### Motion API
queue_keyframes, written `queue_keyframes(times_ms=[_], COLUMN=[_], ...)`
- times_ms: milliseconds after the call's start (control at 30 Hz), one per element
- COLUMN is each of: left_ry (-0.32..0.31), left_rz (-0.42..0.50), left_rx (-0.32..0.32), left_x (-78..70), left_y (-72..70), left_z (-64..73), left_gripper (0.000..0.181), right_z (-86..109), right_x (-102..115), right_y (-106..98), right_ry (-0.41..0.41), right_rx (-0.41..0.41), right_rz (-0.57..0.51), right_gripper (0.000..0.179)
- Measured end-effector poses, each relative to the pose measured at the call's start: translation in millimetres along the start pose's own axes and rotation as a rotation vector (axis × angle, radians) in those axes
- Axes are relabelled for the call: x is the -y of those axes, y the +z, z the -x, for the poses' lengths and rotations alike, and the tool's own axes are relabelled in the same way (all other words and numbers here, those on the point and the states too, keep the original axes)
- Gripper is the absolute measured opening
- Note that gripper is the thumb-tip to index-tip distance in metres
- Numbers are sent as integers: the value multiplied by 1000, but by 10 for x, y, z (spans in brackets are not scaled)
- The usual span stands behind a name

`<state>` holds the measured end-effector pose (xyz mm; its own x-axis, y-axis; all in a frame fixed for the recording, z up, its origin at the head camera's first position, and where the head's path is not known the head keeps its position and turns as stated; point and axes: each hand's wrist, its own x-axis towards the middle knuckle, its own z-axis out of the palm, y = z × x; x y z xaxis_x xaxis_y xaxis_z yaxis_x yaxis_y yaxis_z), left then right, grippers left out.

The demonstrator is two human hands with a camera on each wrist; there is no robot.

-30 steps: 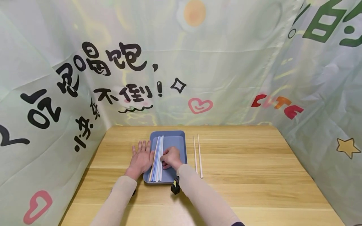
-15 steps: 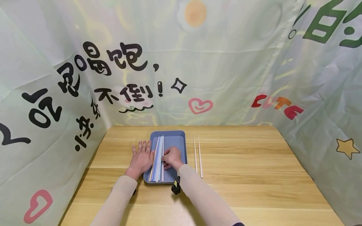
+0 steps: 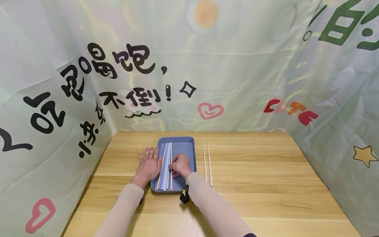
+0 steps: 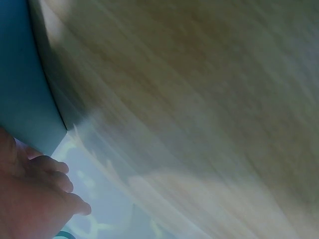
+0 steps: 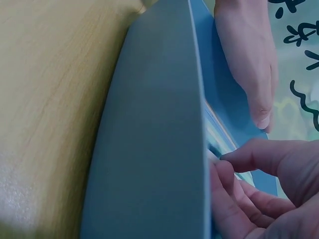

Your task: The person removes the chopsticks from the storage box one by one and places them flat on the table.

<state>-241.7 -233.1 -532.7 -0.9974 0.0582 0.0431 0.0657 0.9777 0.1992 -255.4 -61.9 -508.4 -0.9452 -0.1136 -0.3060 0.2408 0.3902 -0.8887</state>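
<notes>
Several long chopsticks, in blue, white and tan, lie side by side in a blue-grey tray. My left hand rests at the tray's left rim with its fingers straight and spread forward. With thumb and curled forefinger, my right hand pinches the rightmost pale chopstick inside the tray. In the right wrist view, the tray's tall side wall hides part of the chopsticks. The left wrist view shows the left fingers beside the tray's outer wall.
Two pale pink chopsticks lie apart on the wooden table, right of the tray. A printed cloth hangs around the table's back and sides.
The rightmost chopstick has shifted slightly right, away from the others, with my right hand; neighbouring chopsticks have spread a little. My left hand has stayed in place.
</notes>
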Motion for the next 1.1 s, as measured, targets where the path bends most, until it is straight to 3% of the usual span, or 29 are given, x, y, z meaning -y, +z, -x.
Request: queue_keyframes(times_ms=[733, 900, 1100], left_ry=[-2, -6, -8], left_rz=[-1, 16, 17], left_rx=[6, 0, 3], left_x=[-3, -13, -15], left_y=[4, -8, -14], left_z=[0, 7, 14], left_gripper=[66, 65, 66], right_z=[35, 43, 12], right_x=[23, 6, -3], right_y=[-124, -204, -300], right_ry=[16, 14, 47], right_rx=[43, 58, 100], right_rz=[14, -62, -188], right_gripper=[20, 9, 23])
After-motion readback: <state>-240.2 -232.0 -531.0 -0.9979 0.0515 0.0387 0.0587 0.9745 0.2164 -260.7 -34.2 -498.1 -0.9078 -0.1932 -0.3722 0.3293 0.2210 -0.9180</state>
